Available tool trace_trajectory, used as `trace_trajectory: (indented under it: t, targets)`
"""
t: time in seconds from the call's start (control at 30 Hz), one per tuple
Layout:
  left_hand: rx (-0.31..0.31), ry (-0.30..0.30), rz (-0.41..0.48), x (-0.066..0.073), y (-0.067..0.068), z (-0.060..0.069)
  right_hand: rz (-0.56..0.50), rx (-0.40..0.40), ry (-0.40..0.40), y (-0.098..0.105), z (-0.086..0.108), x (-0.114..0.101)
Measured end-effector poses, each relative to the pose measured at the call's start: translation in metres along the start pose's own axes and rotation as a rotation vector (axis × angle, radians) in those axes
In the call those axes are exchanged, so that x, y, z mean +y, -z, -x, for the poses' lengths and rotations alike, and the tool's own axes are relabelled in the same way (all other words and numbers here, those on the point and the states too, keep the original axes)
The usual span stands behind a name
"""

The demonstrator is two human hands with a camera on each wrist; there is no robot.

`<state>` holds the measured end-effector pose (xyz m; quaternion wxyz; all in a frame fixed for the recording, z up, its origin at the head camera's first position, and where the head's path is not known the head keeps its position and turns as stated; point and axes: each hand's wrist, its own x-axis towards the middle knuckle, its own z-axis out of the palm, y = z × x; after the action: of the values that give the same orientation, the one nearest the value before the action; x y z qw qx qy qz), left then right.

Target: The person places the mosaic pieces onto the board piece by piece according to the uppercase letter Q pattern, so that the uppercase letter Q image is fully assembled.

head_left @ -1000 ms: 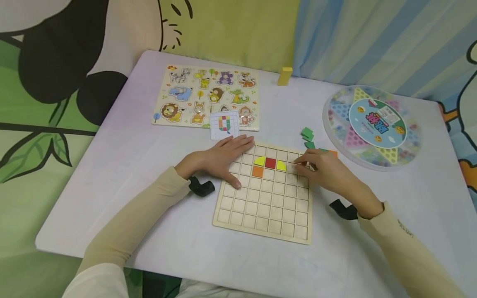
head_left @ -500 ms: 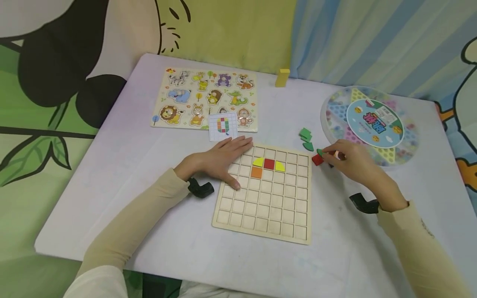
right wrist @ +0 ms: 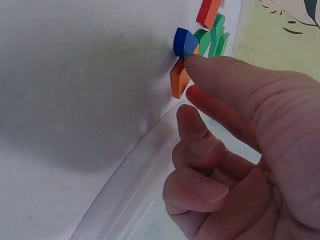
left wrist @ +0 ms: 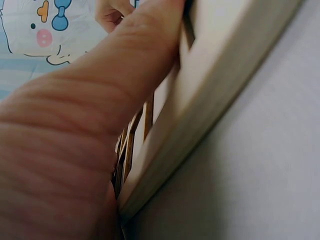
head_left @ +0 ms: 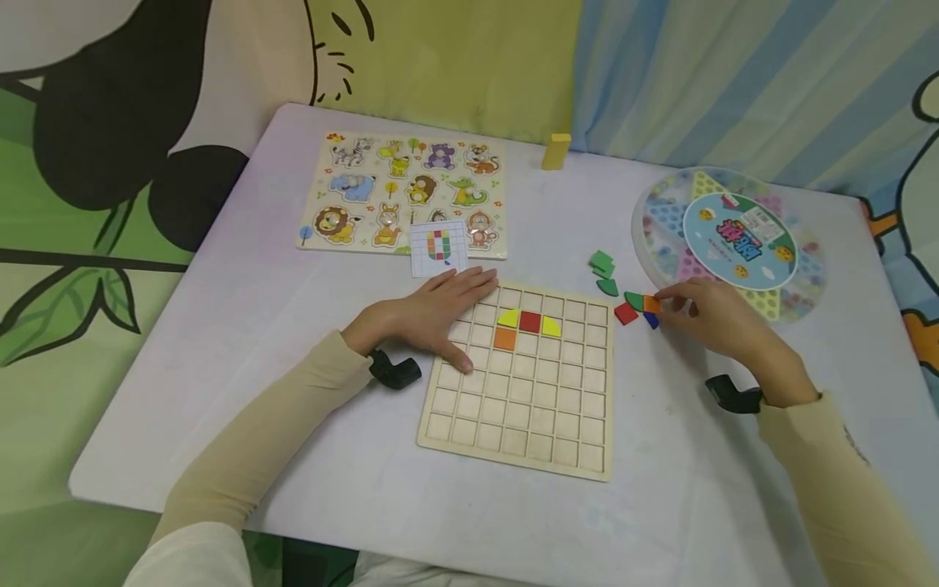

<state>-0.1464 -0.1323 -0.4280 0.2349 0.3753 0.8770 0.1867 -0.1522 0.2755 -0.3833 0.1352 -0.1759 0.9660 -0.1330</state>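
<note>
My left hand (head_left: 443, 314) lies spread over the upper left of the wooden grid board (head_left: 513, 465), its thumb on the board's cells. In the left wrist view the thumb (left wrist: 100, 95) crosses the board's edge (left wrist: 200, 115). The board holds a red square tile (head_left: 531, 323), two yellow rounded tiles (head_left: 552, 327) and an orange square tile (head_left: 505, 338). Right of the board, my right hand (head_left: 719, 322) pinches a loose orange tile (right wrist: 178, 82) between thumb and forefinger. A blue tile (right wrist: 184, 42), a red tile (head_left: 626, 314) and a green tile (head_left: 634, 301) lie close by.
More green tiles (head_left: 602, 262) lie behind the board's right corner. A pattern card (head_left: 421, 265) overlaps the animal puzzle (head_left: 396, 232) at the back. A round game box (head_left: 641, 236) stands beyond my right hand, and a yellow block (head_left: 556, 152) at the rear edge.
My right hand has left the board's right side and moved right to the loose tiles, ending at the orange one. My left hand stays in place on the board.
</note>
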Motion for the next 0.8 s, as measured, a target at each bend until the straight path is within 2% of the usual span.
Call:
trace_trajectory:
  t: [0.17, 0.43, 0.6, 0.8]
  targets:
    - [0.013, -0.012, 0.017, 0.001, 0.001, 0.0, -0.007, -0.012, 0.014, 0.001, -0.003, -0.001]
    - [0.0, 0.006, 0.002, 0.0, 0.0, 0.0, 0.026, -0.005, 0.015, 0.0, -0.009, -0.002]
    - [0.0, 0.007, 0.005, 0.0, 0.0, 0.0, 0.04, -0.034, -0.023, -0.001, -0.011, -0.002]
    - [-0.005, 0.009, 0.001, -0.001, -0.001, 0.0, 0.034, -0.032, -0.045, -0.004, -0.012, 0.001]
